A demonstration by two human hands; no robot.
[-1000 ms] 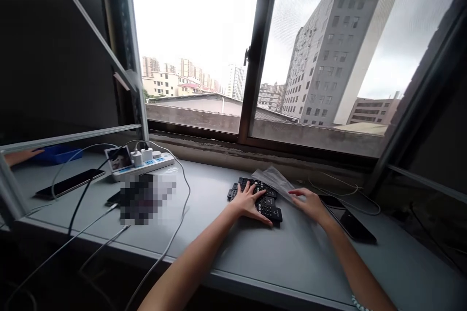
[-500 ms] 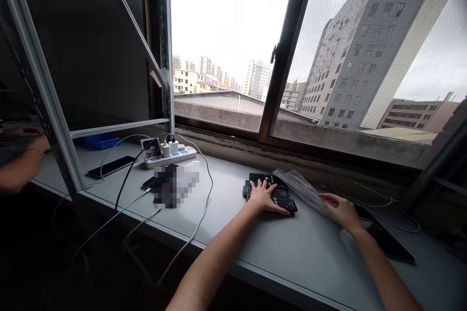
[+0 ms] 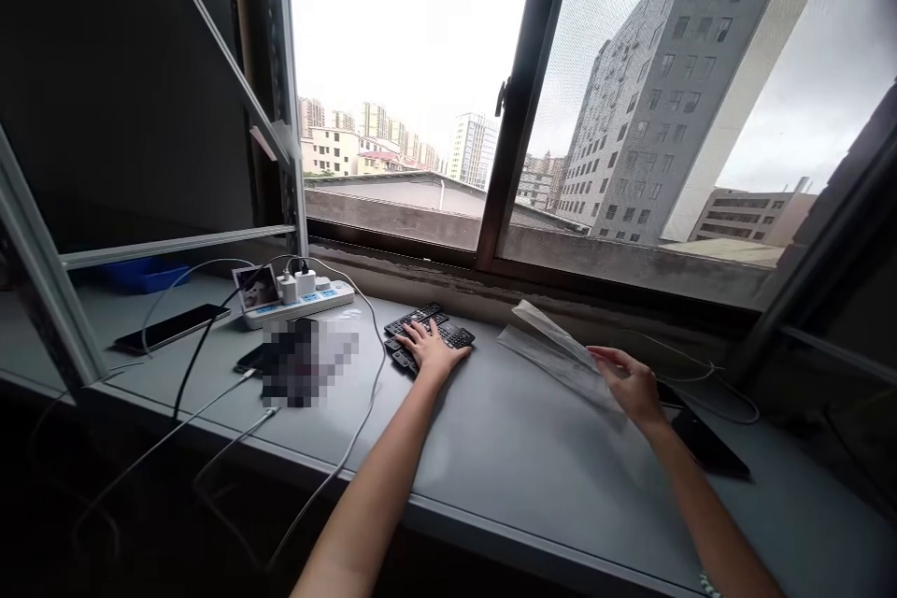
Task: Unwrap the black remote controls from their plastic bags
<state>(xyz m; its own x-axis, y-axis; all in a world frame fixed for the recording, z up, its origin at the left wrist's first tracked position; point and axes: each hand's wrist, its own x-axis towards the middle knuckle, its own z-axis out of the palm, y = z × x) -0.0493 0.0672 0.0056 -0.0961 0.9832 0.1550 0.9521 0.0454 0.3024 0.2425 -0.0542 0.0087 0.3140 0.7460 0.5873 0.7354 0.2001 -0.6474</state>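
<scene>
Several black remote controls [image 3: 455, 336] lie bunched and overlapping on the grey tabletop near the window wall. My left hand [image 3: 430, 350] rests on them with its fingers spread wide, covering part of their buttons. To the right, my right hand [image 3: 631, 388] is closed, pinching the edge of a clear plastic bag [image 3: 550, 341] between thumb and fingers. The bag is thin and long, stretching leftward from the hand above the table; whether it is one layer or more I cannot tell.
A white power strip [image 3: 301, 304] with chargers stands at the back left. Phones [image 3: 172, 327] and white cables [image 3: 371, 411] lie around it. A dark tablet-like slab [image 3: 707, 444] lies right of my right hand. A metal shelf post [image 3: 46, 290] and a blue tray [image 3: 147, 276] are at left.
My left hand has slid the remote controls leftward along the table, away from the plastic bag. My right hand still holds the bag, now spread out more. The view has turned slightly right.
</scene>
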